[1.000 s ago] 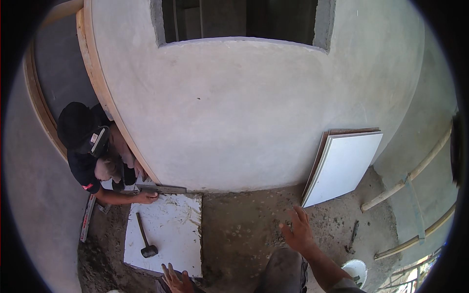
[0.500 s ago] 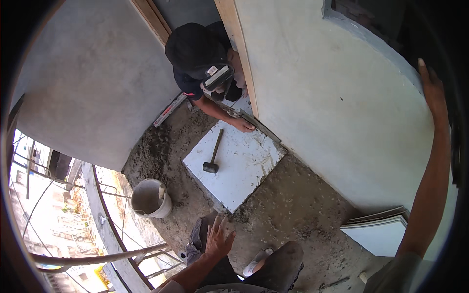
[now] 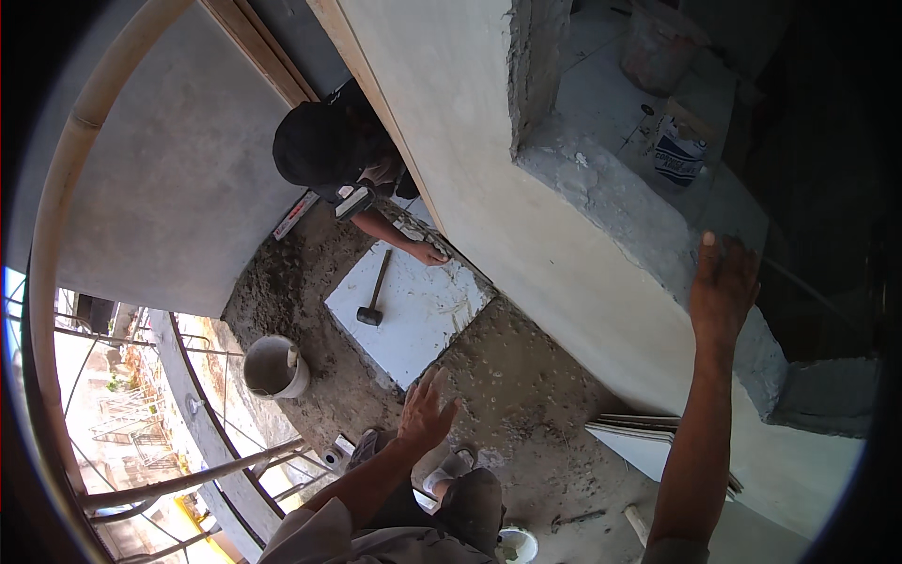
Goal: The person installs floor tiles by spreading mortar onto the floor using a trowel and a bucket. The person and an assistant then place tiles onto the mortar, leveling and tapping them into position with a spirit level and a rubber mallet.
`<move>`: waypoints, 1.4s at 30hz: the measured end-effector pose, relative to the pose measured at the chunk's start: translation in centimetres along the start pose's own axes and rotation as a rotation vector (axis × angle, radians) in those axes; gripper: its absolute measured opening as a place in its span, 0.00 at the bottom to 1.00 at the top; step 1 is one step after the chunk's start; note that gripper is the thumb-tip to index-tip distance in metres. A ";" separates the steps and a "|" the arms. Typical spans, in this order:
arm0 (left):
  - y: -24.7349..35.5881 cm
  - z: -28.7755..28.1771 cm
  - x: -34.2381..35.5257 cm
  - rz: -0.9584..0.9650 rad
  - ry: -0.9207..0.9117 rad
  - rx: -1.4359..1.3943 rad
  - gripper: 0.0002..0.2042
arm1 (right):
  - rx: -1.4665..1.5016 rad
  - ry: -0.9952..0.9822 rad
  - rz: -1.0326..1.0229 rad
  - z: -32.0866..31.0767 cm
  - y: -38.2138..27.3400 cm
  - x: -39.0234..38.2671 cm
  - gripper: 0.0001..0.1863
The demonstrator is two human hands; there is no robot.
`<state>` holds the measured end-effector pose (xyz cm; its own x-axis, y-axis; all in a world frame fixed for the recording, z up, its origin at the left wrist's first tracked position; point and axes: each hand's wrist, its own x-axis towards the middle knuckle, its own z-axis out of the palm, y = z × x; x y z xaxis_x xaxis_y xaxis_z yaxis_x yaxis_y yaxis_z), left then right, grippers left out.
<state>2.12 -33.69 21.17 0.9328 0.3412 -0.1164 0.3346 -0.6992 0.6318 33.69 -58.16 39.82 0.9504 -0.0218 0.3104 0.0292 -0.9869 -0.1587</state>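
Observation:
My right hand [image 3: 723, 291] rests on the rough concrete sill [image 3: 629, 207] of an opening in the wall, fingers stretched out, holding nothing. Over my lap hovers my left hand [image 3: 427, 415], with fingers apart and nothing in it. Beyond it a large white floor tile [image 3: 413, 324], smeared with mortar, lies on the wet grey bed. A mallet [image 3: 371, 314] with a black head rests on the tile. A co-worker in a dark cap [image 3: 315, 146] crouches at the doorway, one hand [image 3: 429, 253] at the tile's far edge by the wall.
A mortar-stained bucket [image 3: 299, 376] stands left of the tile. Tiles [image 3: 629, 446] lean stacked against the right wall, and a small white pail [image 3: 519, 543] is near my legs. Bamboo poles [image 3: 58, 235] and an open edge lie left. Through the opening show a bag [image 3: 678, 155] and another bucket [image 3: 658, 52].
My view has shifted right and shows more of the wall opening. My right hand has come further into view along the sill. The co-worker's hand stays near the tile's far edge.

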 end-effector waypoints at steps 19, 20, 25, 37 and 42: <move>6.6 -2.4 0.7 -0.162 -0.047 -0.055 0.28 | 0.014 -0.083 -0.052 -0.7 -0.1 0.5 0.33; 6.2 -2.7 0.7 -0.141 -0.042 -0.052 0.28 | 0.012 -0.084 -0.044 -0.8 -0.3 0.5 0.33; 5.6 -3.9 1.4 -0.151 -0.056 -0.032 0.28 | 0.001 -0.045 -0.038 -0.3 0.4 0.4 0.33; 3.0 -8.0 0.1 -0.152 -0.032 -0.045 0.27 | -0.019 -0.045 -0.030 -0.1 -0.1 0.9 0.31; 2.9 -8.6 -0.6 -0.153 -0.051 -0.058 0.27 | -0.009 -0.027 -0.008 0.0 0.0 0.9 0.32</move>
<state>1.37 -30.54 29.66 0.8774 0.4078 -0.2526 0.4666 -0.6036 0.6465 34.55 -58.20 40.12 0.9580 -0.0099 0.2865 0.0342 -0.9884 -0.1482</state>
